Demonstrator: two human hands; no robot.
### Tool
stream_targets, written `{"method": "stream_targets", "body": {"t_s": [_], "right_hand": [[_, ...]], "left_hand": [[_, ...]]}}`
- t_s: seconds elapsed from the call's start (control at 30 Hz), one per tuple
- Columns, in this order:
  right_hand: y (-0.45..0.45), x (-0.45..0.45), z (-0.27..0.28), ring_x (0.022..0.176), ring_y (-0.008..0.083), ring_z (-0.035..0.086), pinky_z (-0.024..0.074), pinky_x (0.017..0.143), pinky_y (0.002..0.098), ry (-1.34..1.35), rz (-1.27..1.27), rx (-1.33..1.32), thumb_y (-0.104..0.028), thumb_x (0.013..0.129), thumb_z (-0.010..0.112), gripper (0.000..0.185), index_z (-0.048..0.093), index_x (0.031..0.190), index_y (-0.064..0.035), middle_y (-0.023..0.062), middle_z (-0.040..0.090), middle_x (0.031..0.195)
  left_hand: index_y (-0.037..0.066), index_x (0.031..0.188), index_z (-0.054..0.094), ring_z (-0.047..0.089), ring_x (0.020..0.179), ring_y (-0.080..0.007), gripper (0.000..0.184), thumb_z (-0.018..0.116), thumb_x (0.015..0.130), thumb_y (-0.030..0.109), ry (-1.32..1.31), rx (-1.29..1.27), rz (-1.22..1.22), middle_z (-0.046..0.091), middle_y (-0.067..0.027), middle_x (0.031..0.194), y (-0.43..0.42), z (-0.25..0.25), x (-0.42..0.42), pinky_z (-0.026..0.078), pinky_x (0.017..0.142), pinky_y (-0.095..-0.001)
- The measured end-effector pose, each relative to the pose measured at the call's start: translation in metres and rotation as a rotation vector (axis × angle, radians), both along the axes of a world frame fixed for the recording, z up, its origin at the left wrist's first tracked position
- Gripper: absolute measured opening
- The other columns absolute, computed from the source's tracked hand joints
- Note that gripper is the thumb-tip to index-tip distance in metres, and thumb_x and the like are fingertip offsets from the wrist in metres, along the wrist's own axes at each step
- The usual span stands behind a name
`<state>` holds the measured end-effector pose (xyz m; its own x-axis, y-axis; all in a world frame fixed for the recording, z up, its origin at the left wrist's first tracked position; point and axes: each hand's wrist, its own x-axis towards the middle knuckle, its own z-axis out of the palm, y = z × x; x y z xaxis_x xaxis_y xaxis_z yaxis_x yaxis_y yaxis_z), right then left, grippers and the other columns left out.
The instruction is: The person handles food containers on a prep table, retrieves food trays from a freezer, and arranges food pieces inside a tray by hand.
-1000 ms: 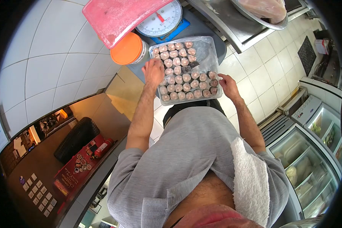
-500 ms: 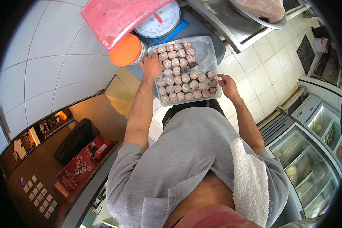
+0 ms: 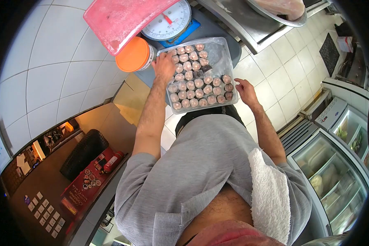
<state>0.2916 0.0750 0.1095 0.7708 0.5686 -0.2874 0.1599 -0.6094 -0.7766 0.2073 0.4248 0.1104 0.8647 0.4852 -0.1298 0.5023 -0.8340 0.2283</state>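
A clear plastic tray [image 3: 229, 53] holds rows of small round pieces [image 3: 199, 83], pinkish filling in dark wrappers, perhaps seaweed. A few near the middle are tilted, showing dark sides. My left hand [image 3: 164, 66] reaches over the tray's far left corner, its fingers bent down against the pieces there; its fingertips are hidden. Close by the right edge is my right hand [image 3: 247, 92], fingers loosely curled and apart, holding nothing. Whether it touches the rim is unclear.
Beyond the tray stand a tub with an orange lid [image 3: 132, 54], a dial scale [image 3: 168, 22] and a pink board [image 3: 127, 20]. A metal bowl of meat [image 3: 289, 18] sits on a steel counter at far right. A glass-topped freezer [image 3: 330, 180] is to the right.
The whole view has shifted slightly. My left hand stays at the tray's far left corner, its fingers slightly more bent. My right hand stays near the right edge.
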Motion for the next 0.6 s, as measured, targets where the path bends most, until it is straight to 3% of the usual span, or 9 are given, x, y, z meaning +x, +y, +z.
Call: {"method": "stream_targets", "body": {"t_s": [0.3, 0.6], "right_hand": [[-0.003, -0.001, 0.0, 0.076, 0.0271, 0.059, 0.0473, 0.071, 0.0365, 0.022, -0.002, 0.003, -0.006, 0.084, 0.057, 0.028, 0.061, 0.111, -0.005, 0.0153, 0.059, 0.086], [-0.001, -0.001, 0.005, 0.077, 0.0273, 0.059, 0.0472, 0.072, 0.0368, 0.036, -0.002, -0.02, -0.007, 0.085, 0.056, 0.027, 0.061, 0.112, -0.0046, 0.0153, 0.059, 0.086]], "left_hand": [[0.013, 0.119, 0.056, 0.049, 0.111, -0.026, 0.039, 0.059, 0.08, 0.017, -0.057, 0.011, -0.003, 0.053, -0.0092, 0.114, -0.001, -0.006, 0.0, 0.031, 0.091, -0.0484], [0.017, 0.12, 0.056, 0.045, 0.117, -0.0242, 0.044, 0.066, 0.078, 0.024, -0.065, -0.053, -0.019, 0.052, -0.0068, 0.116, -0.01, -0.002, -0.017, 0.027, 0.098, -0.0455]]}}
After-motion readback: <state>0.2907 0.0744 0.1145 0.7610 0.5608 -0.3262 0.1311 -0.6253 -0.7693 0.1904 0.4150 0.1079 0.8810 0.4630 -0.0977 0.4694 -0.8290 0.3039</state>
